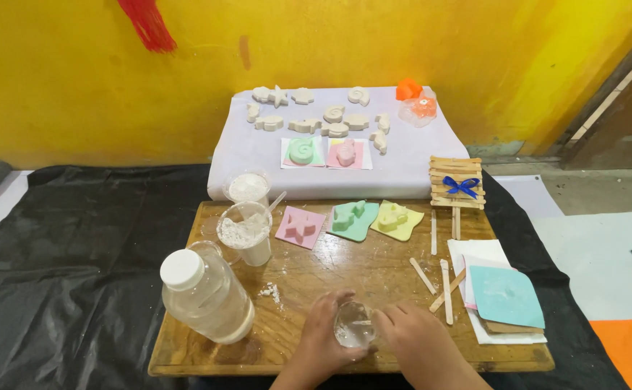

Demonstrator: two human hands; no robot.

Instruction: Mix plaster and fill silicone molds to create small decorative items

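The small cup [353, 325] cradled between the left hand [321, 334] and right hand [413, 337] is clear, glossy plastic, as are the capped water bottle [206, 295] and the two powder-filled cups [246, 232], whose white contents look chalky and matt. They rest on a worn, scuffed wooden board [373, 278] dusted with powder, over a crinkled, faintly shiny black plastic sheet [70, 260]. The pastel moulds [301, 226] look soft, smooth and matt, the craft sticks [446, 289] are bare pale wood, and the shell casts [334, 114] on the white paper [251, 155] are dull and plaster-like.
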